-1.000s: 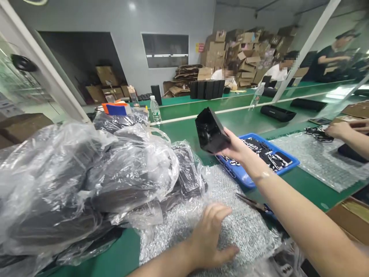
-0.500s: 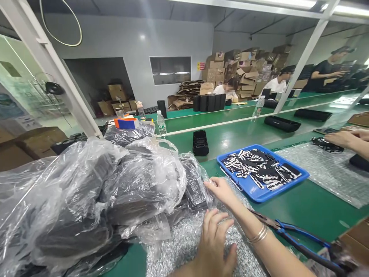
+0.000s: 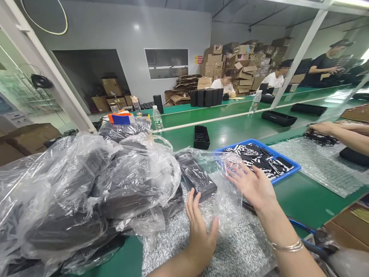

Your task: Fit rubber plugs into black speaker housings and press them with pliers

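A black oblong part in a clear plastic bag [image 3: 196, 175] lies at the edge of a heap of bagged black parts [image 3: 86, 188]. My left hand [image 3: 200, 227] rests on a sheet of bubble wrap [image 3: 236, 246], fingers stretched up against the part's near end. Inside or against the bag's loose clear film is my right hand [image 3: 250, 182], fingers spread. A black open housing [image 3: 201, 137] stands on the green belt behind.
A blue tray [image 3: 288, 171] of black-and-white pieces sits to the right. Blue-handled pliers [image 3: 305, 234] lie by my right forearm. A co-worker's hand [image 3: 323, 129] works on more bubble wrap at right. Water bottle [image 3: 157, 119], black speakers and cardboard boxes stand farther back.
The black housing left my right hand and now stands on the belt. My right hand came back to the heap and has drawn one bagged part out toward me; my left hand moved up to it.
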The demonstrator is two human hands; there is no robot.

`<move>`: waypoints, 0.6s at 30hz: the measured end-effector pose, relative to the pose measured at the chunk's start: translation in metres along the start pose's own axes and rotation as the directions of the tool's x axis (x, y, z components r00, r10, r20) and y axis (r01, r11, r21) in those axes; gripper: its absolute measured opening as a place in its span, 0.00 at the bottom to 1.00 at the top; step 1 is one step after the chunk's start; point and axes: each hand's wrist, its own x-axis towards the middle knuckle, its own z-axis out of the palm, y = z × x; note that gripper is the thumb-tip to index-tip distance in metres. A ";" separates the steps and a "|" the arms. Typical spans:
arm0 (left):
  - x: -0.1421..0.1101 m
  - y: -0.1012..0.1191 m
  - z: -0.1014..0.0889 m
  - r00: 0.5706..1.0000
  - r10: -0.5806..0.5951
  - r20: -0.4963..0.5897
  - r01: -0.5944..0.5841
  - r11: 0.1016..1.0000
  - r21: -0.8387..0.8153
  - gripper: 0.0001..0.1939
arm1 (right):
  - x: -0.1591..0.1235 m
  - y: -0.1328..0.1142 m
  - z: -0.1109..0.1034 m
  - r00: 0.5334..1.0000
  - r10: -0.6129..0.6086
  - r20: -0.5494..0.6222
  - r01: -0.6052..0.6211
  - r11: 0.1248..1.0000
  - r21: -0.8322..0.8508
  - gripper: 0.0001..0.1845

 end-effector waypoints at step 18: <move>0.025 0.002 -0.014 0.840 -0.496 0.220 0.525 0.639 -0.563 0.38 | -0.024 0.061 0.066 0.969 -0.188 0.163 0.248 0.680 -0.690 0.55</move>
